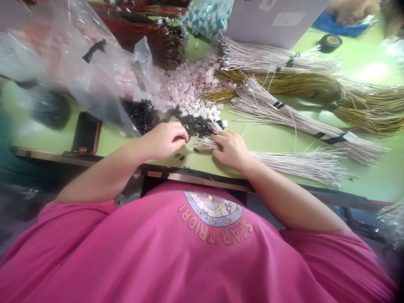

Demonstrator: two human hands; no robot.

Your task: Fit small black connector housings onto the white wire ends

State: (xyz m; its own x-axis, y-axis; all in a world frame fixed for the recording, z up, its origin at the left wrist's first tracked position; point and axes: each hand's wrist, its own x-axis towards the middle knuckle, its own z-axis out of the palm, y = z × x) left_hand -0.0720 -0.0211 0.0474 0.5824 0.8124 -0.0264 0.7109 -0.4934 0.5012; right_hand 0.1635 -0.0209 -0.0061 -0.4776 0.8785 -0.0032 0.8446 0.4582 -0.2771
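My left hand (164,139) is closed with its fingertips bent together at the near edge of a pile of small black connector pieces (194,123). What it pinches, if anything, is hidden. My right hand (232,150) curls over the tip end of a bundle of white wires (303,165), whose ends fan out to the left of its fingers. Between the hands and the table edge lie a few loose black pieces (180,156). Beyond the black pile spreads a heap of white plastic connector housings (186,84).
A plastic bag (91,71) and a phone (86,132) lie at left. Yellow wires (299,86) and more white wire bundles (284,107) cross the right side. Behind stand a grey box (271,21) and black tape (330,43). Another person's hand (352,10) holds blue wires (339,26).
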